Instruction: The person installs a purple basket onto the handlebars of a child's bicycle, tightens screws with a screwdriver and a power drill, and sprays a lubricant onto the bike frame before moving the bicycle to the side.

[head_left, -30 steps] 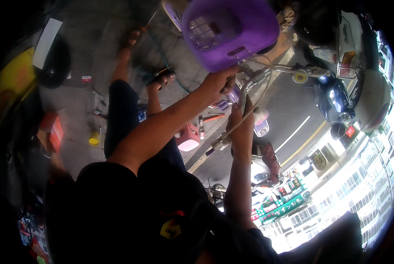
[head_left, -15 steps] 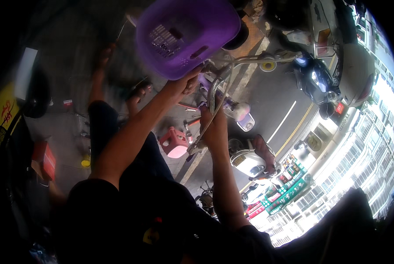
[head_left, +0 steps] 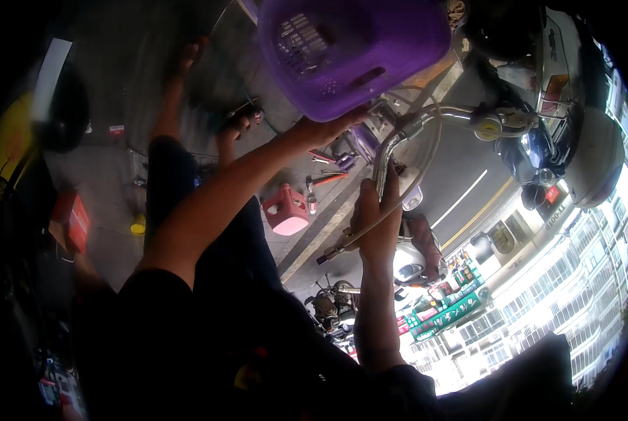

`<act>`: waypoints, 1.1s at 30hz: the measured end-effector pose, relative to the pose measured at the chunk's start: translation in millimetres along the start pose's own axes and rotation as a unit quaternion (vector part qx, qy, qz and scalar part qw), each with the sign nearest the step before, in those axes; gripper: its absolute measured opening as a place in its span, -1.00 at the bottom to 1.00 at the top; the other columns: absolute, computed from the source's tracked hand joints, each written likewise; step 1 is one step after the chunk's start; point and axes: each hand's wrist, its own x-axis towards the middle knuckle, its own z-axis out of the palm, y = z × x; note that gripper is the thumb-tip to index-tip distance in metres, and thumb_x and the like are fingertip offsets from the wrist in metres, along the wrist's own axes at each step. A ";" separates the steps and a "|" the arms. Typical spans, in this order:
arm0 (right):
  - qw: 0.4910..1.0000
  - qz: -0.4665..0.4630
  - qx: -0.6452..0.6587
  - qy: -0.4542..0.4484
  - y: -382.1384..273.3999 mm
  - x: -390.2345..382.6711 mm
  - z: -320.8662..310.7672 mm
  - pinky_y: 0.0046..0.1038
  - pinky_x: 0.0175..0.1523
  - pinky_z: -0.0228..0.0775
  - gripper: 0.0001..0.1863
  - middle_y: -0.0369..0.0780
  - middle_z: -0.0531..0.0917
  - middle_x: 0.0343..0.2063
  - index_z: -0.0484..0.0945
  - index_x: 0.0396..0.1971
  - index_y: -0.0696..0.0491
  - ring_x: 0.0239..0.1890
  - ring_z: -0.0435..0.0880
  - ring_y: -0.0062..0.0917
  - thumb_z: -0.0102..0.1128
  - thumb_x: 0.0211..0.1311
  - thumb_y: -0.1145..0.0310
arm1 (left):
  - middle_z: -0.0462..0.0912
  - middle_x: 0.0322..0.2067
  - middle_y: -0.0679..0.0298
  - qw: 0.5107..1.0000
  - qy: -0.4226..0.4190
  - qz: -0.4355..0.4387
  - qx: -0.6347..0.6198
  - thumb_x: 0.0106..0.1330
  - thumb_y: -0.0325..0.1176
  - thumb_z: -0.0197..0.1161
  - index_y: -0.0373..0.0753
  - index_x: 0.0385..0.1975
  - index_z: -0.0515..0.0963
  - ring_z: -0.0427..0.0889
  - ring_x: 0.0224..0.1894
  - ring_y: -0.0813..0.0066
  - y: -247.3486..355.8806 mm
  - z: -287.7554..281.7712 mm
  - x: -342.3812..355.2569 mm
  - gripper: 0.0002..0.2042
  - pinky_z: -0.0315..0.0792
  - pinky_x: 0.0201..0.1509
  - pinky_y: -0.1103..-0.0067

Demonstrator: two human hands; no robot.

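Observation:
A purple plastic basket (head_left: 356,59) with slotted holes hangs over a bicycle's front, at the top of the view. My left hand (head_left: 331,130) reaches to its lower edge, fingers bent around something by the basket and stem; the fingertips are partly hidden. Beside it curves a silver handlebar (head_left: 415,126), with a pale cable looping off it. My right hand (head_left: 377,217) is closed around the near end of this bar, thumb along it. Parts of the purple bicycle frame (head_left: 363,144) show between the two hands.
A small pink stool (head_left: 286,210) stands on the pavement beside a hammer (head_left: 328,179) and other tools. Parked scooters (head_left: 566,140) line the right, by the road. A red box (head_left: 72,221) and a yellow round item (head_left: 138,224) lie at the left.
The basket, the handlebar and both my hands have shifted right in the view. The handlebar has turned, so more of its silver curve shows. The background has shifted slightly too.

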 end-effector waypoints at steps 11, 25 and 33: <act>0.997 -0.056 -0.056 0.012 15.9 -8.5 -5.6 -0.57 -0.44 0.25 -0.50 -0.24 0.50 -0.52 0.33 0.12 0.26 -0.55 0.40 -0.64 -0.07 0.25 0.28 | 0.54 -0.01 0.10 0.990 0.043 -0.051 0.126 0.32 -0.32 0.13 -0.23 0.13 0.41 0.52 0.03 0.25 -23.4 41.3 -32.1 -0.61 0.34 0.12 0.39; 0.969 -0.025 0.243 0.036 43.7 0.1 -26.9 -0.47 -0.25 0.36 -0.57 -0.23 0.59 -0.44 0.46 -0.02 0.21 -0.38 0.53 -0.56 -0.05 0.38 0.13 | 0.62 -0.17 0.28 0.985 -0.117 -0.041 0.122 0.36 -0.40 0.12 -0.35 -0.03 0.50 0.55 -0.10 0.57 142.5 6.2 20.7 -0.75 0.39 0.01 0.64; 0.935 -0.005 0.295 0.195 112.2 -77.2 -13.7 -0.43 -0.09 0.41 -0.57 -0.15 0.66 -0.16 0.50 0.03 0.14 -0.19 0.61 -0.44 -0.02 0.37 0.12 | 0.57 -0.03 0.07 0.867 -0.317 0.140 0.358 0.22 -0.25 0.29 -0.30 0.11 0.44 0.56 0.00 0.33 190.3 92.6 113.4 -0.53 0.41 0.08 0.49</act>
